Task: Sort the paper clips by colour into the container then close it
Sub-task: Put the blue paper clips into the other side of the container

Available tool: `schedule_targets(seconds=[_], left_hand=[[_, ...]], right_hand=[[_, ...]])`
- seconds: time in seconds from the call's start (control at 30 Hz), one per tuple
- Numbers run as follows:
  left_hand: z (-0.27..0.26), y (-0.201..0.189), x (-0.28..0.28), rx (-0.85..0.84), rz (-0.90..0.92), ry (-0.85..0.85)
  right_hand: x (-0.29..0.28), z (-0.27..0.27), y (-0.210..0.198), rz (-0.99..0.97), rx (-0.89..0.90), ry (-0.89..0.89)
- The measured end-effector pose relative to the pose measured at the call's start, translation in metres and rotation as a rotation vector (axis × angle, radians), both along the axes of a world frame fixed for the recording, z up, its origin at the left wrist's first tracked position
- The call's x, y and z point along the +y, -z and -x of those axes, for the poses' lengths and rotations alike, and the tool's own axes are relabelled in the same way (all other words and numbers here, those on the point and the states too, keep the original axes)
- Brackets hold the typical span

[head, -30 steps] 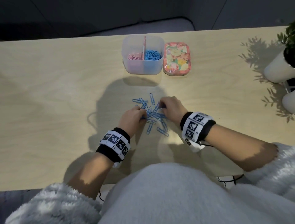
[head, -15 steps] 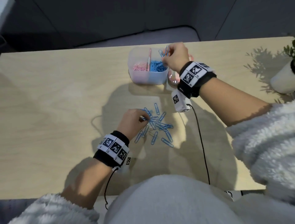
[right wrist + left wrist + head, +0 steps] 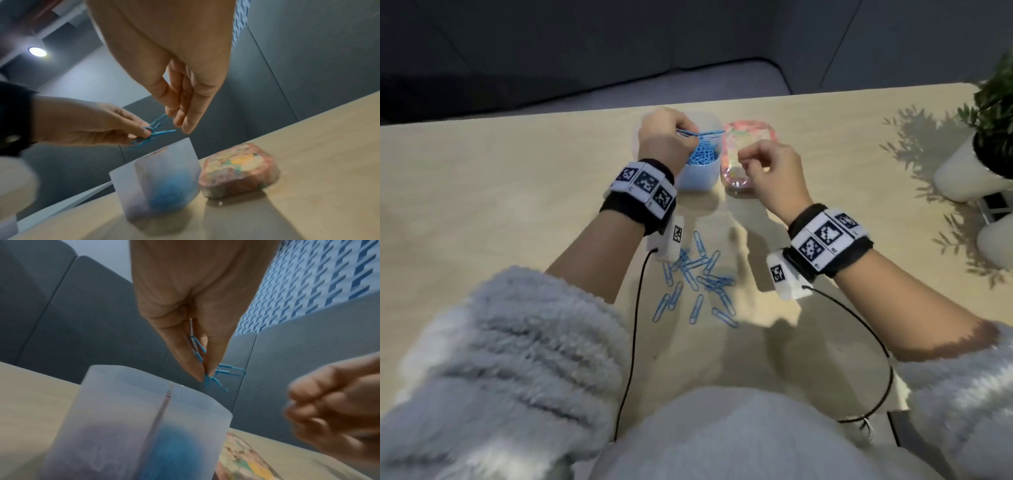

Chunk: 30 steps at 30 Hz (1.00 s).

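A translucent container [image 3: 697,178] with a middle divider stands at the table's far side; its right half holds a heap of blue clips [image 3: 703,156], and my left wrist hides its left half. My left hand [image 3: 690,133] hovers over the blue half and pinches a few blue paper clips [image 3: 218,369], seen also as blue paper clips [image 3: 153,134] in the right wrist view. My right hand [image 3: 748,164] hangs above the flowered lid [image 3: 748,135], fingers [image 3: 186,120] relaxed and holding nothing. Several loose blue clips [image 3: 697,284] lie on the table nearer to me.
The flowered lid [image 3: 238,168] lies just right of the container [image 3: 156,186]. White plant pots [image 3: 969,174] stand at the table's right edge. Black cables [image 3: 633,329] trail from both wrists across the near table. A dark sofa lies beyond the far edge.
My left hand has lifted blue clips from the pile and carried them above the container. My right hand has drawn back from the container to above the lid, now holding nothing.
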<state>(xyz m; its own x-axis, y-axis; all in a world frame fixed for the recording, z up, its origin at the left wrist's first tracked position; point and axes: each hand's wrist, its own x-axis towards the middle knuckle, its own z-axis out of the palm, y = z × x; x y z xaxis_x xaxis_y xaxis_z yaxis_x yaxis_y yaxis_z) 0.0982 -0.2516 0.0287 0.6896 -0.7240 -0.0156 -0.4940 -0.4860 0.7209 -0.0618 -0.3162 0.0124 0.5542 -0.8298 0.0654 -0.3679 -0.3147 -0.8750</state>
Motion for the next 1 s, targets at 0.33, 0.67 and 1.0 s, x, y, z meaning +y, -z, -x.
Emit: schedule_targets(seconds=[0.33, 0.67, 1.0], left_hand=[[0.015, 0.005, 0.016, -0.233, -0.163, 0.243], [0.023, 0.068, 0.157, -0.147, -0.516, 0.559], [0.06, 0.079, 0.179, -0.165, -0.518, 0.653]], right_hand=[[0.041, 0.05, 0.042, -0.037, 0.482, -0.298], [0.072, 0.017, 0.064, 0.077, 0.626, -0.422], [0.111, 0.038, 0.069, 0.411, 0.611, -0.841]])
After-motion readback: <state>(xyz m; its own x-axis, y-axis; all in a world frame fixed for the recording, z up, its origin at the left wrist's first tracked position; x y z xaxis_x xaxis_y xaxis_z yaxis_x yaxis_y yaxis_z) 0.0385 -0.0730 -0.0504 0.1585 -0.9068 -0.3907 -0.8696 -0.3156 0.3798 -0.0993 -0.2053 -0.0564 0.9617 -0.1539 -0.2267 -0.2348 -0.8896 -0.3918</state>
